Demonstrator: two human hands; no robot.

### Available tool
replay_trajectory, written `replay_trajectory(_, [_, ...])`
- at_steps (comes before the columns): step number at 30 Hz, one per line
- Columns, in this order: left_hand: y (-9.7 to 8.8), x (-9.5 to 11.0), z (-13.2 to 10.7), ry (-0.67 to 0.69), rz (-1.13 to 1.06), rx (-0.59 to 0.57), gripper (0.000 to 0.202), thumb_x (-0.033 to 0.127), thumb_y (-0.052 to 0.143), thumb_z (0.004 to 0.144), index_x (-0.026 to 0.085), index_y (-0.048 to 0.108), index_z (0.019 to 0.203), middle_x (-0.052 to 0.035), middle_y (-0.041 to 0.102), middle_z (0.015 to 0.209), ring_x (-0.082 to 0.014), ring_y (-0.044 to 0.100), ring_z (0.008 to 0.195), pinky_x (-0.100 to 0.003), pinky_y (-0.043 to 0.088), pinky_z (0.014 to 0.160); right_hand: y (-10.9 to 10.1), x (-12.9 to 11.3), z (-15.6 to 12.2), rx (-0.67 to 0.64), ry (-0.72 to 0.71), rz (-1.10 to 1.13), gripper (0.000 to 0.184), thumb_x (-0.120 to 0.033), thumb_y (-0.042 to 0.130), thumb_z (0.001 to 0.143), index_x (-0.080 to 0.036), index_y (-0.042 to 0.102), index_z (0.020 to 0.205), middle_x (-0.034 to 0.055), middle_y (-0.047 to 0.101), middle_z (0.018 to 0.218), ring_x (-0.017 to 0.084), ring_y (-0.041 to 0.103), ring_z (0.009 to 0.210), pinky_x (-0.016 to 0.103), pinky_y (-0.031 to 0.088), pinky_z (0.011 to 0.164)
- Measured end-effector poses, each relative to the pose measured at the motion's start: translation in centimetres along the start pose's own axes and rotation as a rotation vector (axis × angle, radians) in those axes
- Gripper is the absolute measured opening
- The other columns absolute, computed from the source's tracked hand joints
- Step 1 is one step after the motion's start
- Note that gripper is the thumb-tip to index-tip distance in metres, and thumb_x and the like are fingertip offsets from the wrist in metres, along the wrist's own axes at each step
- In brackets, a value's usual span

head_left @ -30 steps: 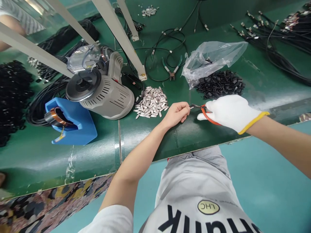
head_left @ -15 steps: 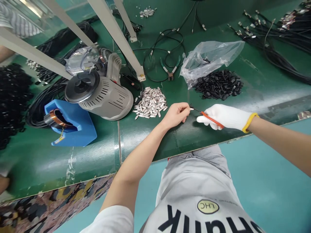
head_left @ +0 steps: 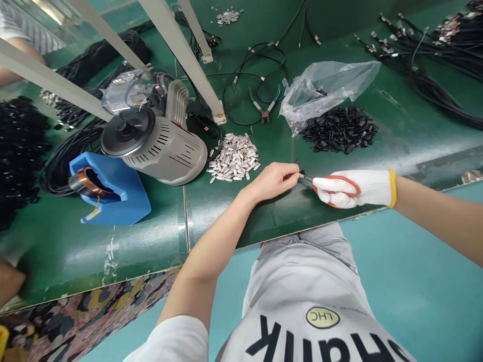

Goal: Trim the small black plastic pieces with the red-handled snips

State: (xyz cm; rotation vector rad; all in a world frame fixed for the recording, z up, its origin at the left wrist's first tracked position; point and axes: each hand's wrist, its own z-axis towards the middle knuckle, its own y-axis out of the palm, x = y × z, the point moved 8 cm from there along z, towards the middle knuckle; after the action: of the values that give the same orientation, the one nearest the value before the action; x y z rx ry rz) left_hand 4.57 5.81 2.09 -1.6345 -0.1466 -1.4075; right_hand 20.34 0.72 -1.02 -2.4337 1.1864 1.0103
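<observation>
A: What is showing nearest to us?

B: The person's pale shirt (head_left: 302, 296) is carrying a yellow oval badge (head_left: 323, 318) reading "LHC", upside down from here. Large dark letters (head_left: 289, 348) are running below it and leaving the view, so I'm catching only part of the word. A faint small line beside the badge is proving too small to read.

A: And the hands?

B: Just inside the front edge of the green surface (head_left: 271, 216), the bare left hand (head_left: 277, 180) is pinching a small piece (head_left: 301, 174) at its fingertips. The right hand (head_left: 341, 188), wearing a white glove with a yellow cuff, is gripping red-handled pliers (head_left: 308, 178). Their tip is pointing at that piece; I can't tell whether it is biting on it.

A: What is lying around them?

B: A blue tape holder (head_left: 130, 203) is sitting well to the left. A heap of metal pieces (head_left: 234, 158) is lying just beyond the left hand, with a gray machine (head_left: 166, 148) sitting beside it. Beyond the right hand, black pieces (head_left: 341, 130) are spreading against a clear plastic bag (head_left: 332, 85).

A: Farther back?

B: Green-handled cutters (head_left: 265, 115) are resting spread apart, and black cables (head_left: 445, 103) are stretching along the far right. Another person's striped sleeve (head_left: 41, 35) is showing at upper left.
</observation>
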Motion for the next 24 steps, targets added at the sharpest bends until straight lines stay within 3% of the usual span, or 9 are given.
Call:
replay_trajectory(5, [0.0,0.4,0.1,0.04,0.131,-0.011,0.03,0.026,0.045,0.099,0.02,0.047,0.069,0.0011,0.046,0.067,-0.0139,0.038,0.062,-0.029,0.027,0.064,0.1,1.1,0.2,-0.058,0.087,0.07,0.062,-0.078,0.063,0.086,-0.017,0.06,0.079,-0.0044,0.035,0.057,0.005,0.029,0.05,0.019,0.022,0.041])
replay_trajectory(11, [0.3,0.8,0.1,0.09,0.444,0.006,0.029,0.024,0.042,0.101,0.02,0.054,0.074,-0.0022,0.058,0.072,-0.016,0.049,0.067,-0.031,0.032,0.073,-0.6,1.7,0.5,0.037,0.111,0.059,0.067,-0.082,0.065,0.081,-0.015,0.067,0.084,0.0017,0.048,0.066,0.007,0.039,0.055,0.02,0.03,0.043])
replay_trajectory(16, [0.8,1.4,0.2,0.139,0.666,0.065,0.024,0.023,0.045,0.101,0.019,0.062,0.084,-0.0046,0.062,0.078,-0.0185,0.055,0.075,-0.035,0.034,0.08,-1.1,2.4,1.6,0.062,0.1,0.111,0.068,-0.083,0.063,0.081,-0.015,0.066,0.084,0.001,0.047,0.062,0.007,0.038,0.053,0.019,0.029,0.042])
replay_trajectory(19, [-0.1,1.3,0.2,0.107,0.605,0.179,0.025,0.023,0.047,0.1,0.02,0.059,0.079,-0.0036,0.06,0.073,-0.0173,0.052,0.07,-0.035,0.033,0.077,-1.2,2.2,2.1,0.058,0.082,0.236,0.064,-0.08,0.066,0.081,-0.017,0.063,0.087,0.0005,0.048,0.064,0.008,0.041,0.055,0.018,0.032,0.044])
replay_trajectory(24, [-3.7,-1.0,-1.0,-0.068,0.203,0.552,0.029,0.028,0.049,0.101,0.02,0.053,0.073,0.001,0.052,0.064,-0.0124,0.048,0.061,-0.03,0.037,0.068,-1.3,0.4,1.4,0.012,-0.022,0.463,0.063,-0.082,0.058,0.084,-0.019,0.056,0.087,-0.0031,0.041,0.064,0.008,0.034,0.056,0.019,0.028,0.045])
